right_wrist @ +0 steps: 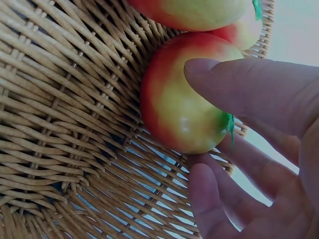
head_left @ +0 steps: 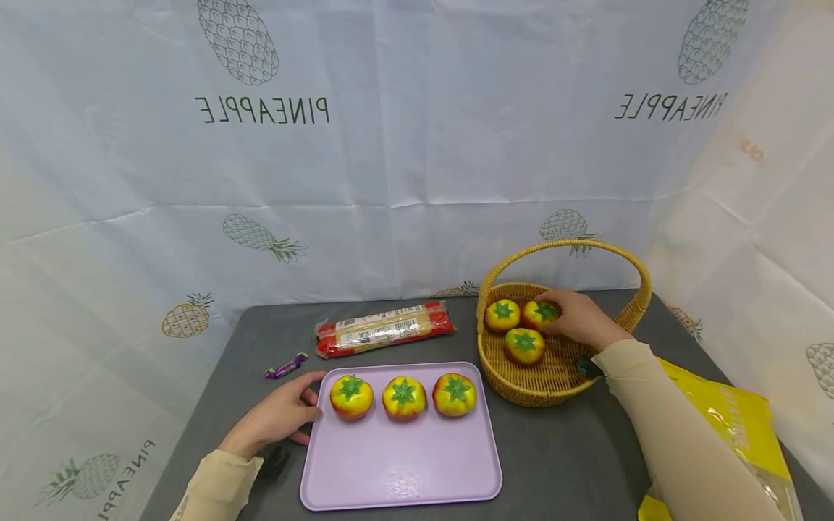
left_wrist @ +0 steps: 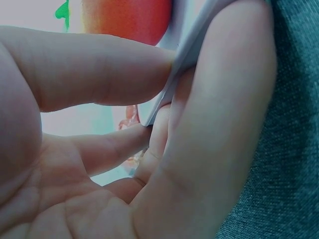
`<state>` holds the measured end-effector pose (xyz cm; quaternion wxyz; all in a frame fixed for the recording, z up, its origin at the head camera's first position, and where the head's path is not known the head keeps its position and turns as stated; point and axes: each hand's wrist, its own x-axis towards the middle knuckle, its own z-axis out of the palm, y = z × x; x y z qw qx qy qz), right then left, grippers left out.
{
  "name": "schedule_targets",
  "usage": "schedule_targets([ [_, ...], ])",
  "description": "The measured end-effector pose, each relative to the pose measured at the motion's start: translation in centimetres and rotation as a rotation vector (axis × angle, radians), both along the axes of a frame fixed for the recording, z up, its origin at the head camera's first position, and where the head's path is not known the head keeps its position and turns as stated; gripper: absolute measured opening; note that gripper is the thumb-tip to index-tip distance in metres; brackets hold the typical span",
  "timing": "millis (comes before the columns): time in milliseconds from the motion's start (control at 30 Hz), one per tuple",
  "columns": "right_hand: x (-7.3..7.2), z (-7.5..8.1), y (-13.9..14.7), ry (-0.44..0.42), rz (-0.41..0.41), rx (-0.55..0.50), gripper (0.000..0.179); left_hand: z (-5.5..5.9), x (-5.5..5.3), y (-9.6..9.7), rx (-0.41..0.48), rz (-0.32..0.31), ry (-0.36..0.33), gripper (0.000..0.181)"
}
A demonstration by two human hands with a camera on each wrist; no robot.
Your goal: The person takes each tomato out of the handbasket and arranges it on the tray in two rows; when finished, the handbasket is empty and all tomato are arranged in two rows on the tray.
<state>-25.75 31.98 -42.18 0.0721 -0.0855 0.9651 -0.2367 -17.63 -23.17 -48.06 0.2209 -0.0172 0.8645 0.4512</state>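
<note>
Right hand (head_left: 580, 316): gripping one fruit (head_left: 537, 316) inside the wicker basket (head_left: 515, 391), with thumb on its side and fingers curled round behind and below.
Left hand (head_left: 274, 417): gripping the left rim of the lilac tray (head_left: 400, 470), with digits on both sides of the edge.
Held fruit: at the back right of a cluster of three in the basket; yellow and red, with a green star-shaped leaf.
Tray fruits (head_left: 404, 399): three, set leaf up in one row along the far side, slightly apart.
Basket fruits (head_left: 524, 346): two besides the held one, lying close to it.
Progress: judged about half done, if moving fruit from basket to tray; three in place, three apparently remaining, counting the held one, not yet clear of the basket.
Backdrop (head_left: 417, 159) lettering: "PINEAPPLE", repeated, reading mirror-reversed, beside pineapple drawings.
Packet (head_left: 384, 331): red and gold, beyond the tray; white barcode labels, fine print too small to read.
Sweet (head_left: 287, 366): purple wrapper, near the tray's far left corner; print illegible.
Yellow bag (head_left: 743, 420): pale lettering, too faint to read with certainty; partly behind the right sleeve (head_left: 677, 434).
</note>
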Motion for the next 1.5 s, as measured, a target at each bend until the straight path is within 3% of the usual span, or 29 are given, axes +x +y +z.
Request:
schedule_targets([
  [367,-0.3,0.2,-0.5,-0.022,-0.011,0.031,0.064,-0.1,0.2,-0.2,0.003,0.014,-0.007,0.074],
  [833,0.0,0.5,-0.4,0.034,0.039,0.085,0.062,0.0,0.5,-0.4,-0.005,0.019,-0.007,0.074],
  [1200,3.1,2.3,-0.5,0.112,0.028,0.071,0.059,-0.3,0.5,-0.1,0.006,-0.006,0.007,0.074],
  [1500,6.8,5.1,-4.1,0.212,0.036,0.066,0.061,0.4,0.3,0.2,-0.026,-0.005,0.022,0.073],
])
